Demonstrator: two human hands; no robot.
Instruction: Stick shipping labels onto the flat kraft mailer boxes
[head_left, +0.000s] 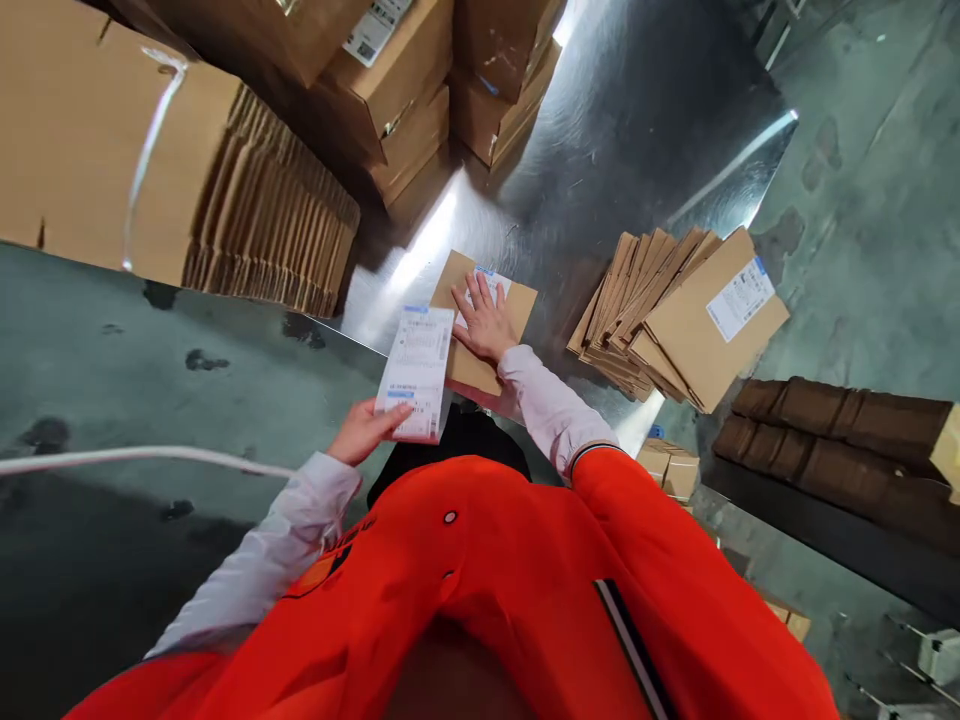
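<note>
My left hand (369, 430) pinches the lower end of a strip of printed shipping labels (417, 360), thumb on top. The strip overlaps the left side of a flat cardboard box (480, 372) lying at the near edge of the metal table. On that box, my right hand (484, 318) lies with fingers spread over a white label with a blue corner (493, 284). Part of this label is hidden under the palm and fingers. To the right leans a fanned pile of flat cardboard boxes (667, 310), its top one bearing a similar label (741, 298).
A strapped bundle of folded cardboard (270, 210) stands at the left. Stacked boxes (412, 110) rise at the back of the shiny metal table (637, 120). More brown bundles (840, 440) sit at the right. A white cable (150, 455) runs in from the left.
</note>
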